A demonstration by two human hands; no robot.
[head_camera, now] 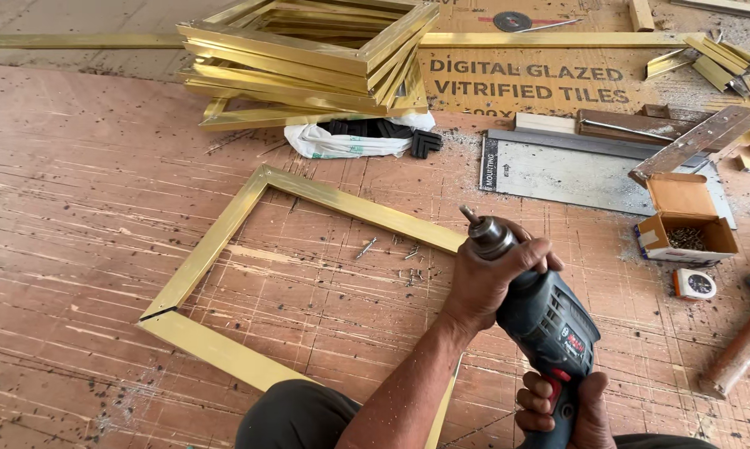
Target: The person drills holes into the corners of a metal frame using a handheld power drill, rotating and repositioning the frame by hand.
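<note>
Steadying the drill over the brass frame: left grip clamped shut round its nose behind the chuck, right grip closed on the handle. Two grips probably keep the bit from wandering. Loose screws lie inside the frame; open screw box sits right of it.

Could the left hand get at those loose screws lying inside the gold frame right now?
Probably not at once: the left hand is wrapped around the drill near its chuck. The loose screws lie uncovered on the board just left of it, so once it lets go the path looks free.
</note>
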